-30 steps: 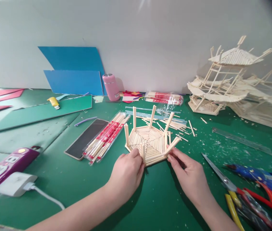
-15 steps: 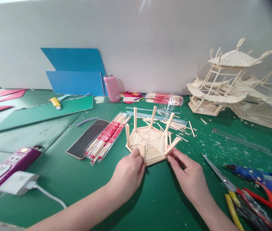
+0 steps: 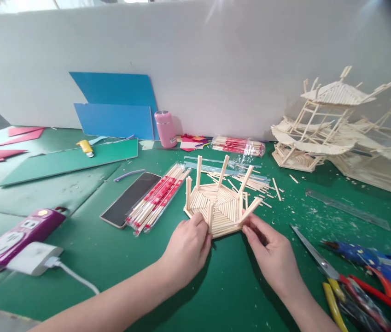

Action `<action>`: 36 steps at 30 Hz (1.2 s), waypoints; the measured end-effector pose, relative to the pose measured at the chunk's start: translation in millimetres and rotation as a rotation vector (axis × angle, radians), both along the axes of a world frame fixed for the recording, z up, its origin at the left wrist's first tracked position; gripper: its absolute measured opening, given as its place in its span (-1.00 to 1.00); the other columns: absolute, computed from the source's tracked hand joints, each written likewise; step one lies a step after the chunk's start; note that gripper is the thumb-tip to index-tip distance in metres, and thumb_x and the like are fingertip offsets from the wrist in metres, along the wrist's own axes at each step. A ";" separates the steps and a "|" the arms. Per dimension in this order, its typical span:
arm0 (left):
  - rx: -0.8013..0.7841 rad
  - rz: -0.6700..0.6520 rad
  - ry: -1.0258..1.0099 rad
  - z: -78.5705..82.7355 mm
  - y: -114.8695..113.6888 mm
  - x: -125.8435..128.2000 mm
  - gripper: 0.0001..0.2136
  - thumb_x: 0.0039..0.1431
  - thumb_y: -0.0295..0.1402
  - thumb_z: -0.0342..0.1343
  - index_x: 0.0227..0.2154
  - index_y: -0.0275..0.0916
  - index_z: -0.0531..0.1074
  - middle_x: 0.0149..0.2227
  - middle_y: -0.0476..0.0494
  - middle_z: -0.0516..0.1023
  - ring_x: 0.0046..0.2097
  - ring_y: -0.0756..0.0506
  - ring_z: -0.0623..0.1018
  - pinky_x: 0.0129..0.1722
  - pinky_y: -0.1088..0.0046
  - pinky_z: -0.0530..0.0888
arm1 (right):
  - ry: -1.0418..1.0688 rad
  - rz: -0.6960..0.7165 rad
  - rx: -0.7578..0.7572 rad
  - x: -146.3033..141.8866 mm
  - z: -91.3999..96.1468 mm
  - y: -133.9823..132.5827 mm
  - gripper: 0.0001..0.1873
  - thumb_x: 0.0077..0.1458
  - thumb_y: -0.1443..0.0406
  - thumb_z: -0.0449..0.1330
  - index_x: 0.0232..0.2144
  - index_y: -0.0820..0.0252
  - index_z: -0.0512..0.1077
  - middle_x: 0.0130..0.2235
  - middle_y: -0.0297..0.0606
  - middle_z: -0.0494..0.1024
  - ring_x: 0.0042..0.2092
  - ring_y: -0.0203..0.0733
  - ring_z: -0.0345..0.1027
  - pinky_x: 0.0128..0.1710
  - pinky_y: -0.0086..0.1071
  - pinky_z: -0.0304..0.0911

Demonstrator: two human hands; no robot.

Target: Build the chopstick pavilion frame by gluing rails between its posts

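Note:
A many-sided base of thin wooden sticks (image 3: 216, 203) stands in front of me, with short paired-stick posts rising around its rim. My left hand (image 3: 190, 242) is closed at its near side, fingers pinching beside the near post (image 3: 210, 216). On the right, my right hand (image 3: 267, 242) pinches the base's rim, at the foot of a post (image 3: 250, 211) that leans outward to the right. The other posts stand more upright. My fingers hide the spots where they grip. Behind the base lie loose cut sticks (image 3: 255, 183).
Left of the base are bagged chopsticks (image 3: 160, 198), a phone (image 3: 131, 198) and a purple power strip (image 3: 22, 235). Scissors (image 3: 319, 260), a blue glue gun (image 3: 371, 263) and yellow-handled pliers (image 3: 333, 304) lie at right. Stick pavilion models (image 3: 329, 133) and a pink bottle (image 3: 166, 129) stand behind.
The view has shifted slightly, so most things sit a little farther right and lower. Both hands keep their places on the stick base; no grip has visibly changed.

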State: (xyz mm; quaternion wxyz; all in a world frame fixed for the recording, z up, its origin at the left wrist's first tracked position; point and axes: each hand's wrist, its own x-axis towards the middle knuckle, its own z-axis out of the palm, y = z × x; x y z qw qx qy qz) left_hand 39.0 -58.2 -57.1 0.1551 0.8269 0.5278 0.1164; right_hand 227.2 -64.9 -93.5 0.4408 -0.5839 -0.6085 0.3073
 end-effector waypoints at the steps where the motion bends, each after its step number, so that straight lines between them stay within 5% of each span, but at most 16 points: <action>1: -0.002 -0.003 -0.002 2.4 1.2 -0.5 -0.79 0.17 -0.48 -0.20 -0.39 -0.32 0.36 -0.27 -0.26 0.39 -0.21 -0.19 0.45 -0.24 0.24 0.41 | 0.003 -0.001 0.002 0.0 0.9 0.5 -0.64 0.08 0.20 0.07 -0.10 0.20 0.42 -0.13 -0.16 0.53 -0.14 -0.09 0.43 -0.13 -0.25 0.32; 15: -0.200 -0.031 -0.145 69.5 36.1 -15.6 -0.82 0.11 -0.37 -0.07 -0.52 -0.28 0.36 -0.45 -0.03 0.38 -0.51 0.03 0.36 -0.56 0.52 0.27 | -0.070 0.024 -0.007 3.1 45.0 9.5 -0.44 0.07 0.24 0.07 0.14 -0.02 0.11 -0.07 -0.26 0.47 -0.03 -0.13 0.31 -0.12 -0.24 0.29; 19: -0.297 -0.043 -0.159 82.0 45.0 -19.9 -0.81 0.10 -0.32 -0.06 -0.51 -0.28 0.37 -0.55 0.04 0.34 -0.54 0.05 0.33 -0.61 0.57 0.22 | -0.219 0.038 0.139 0.4 51.7 8.8 -0.37 0.03 0.27 0.13 0.14 -0.10 0.06 -0.05 -0.31 0.40 0.00 -0.14 0.24 -0.06 -0.21 0.23; 26: -0.340 -0.024 -0.165 91.0 52.2 -23.7 -0.80 0.09 -0.27 -0.05 -0.53 -0.27 0.33 -0.56 0.06 0.29 -0.54 0.05 0.31 -0.61 0.56 0.22 | -0.427 0.061 0.470 -8.7 49.1 18.5 -0.50 0.08 0.26 0.14 0.09 0.03 0.19 -0.19 -0.20 0.38 -0.11 -0.05 0.21 -0.17 -0.14 0.21; 36: -0.200 -0.058 -0.211 93.0 45.2 -21.5 -0.87 0.13 -0.34 -0.02 -0.32 -0.24 0.38 -0.25 -0.08 0.35 -0.36 0.00 0.40 -0.35 0.46 0.39 | -0.479 0.018 0.551 -10.3 48.4 29.0 -0.58 0.08 0.31 0.15 0.03 0.13 0.28 -0.26 -0.20 0.39 -0.18 -0.11 0.25 -0.23 -0.19 0.21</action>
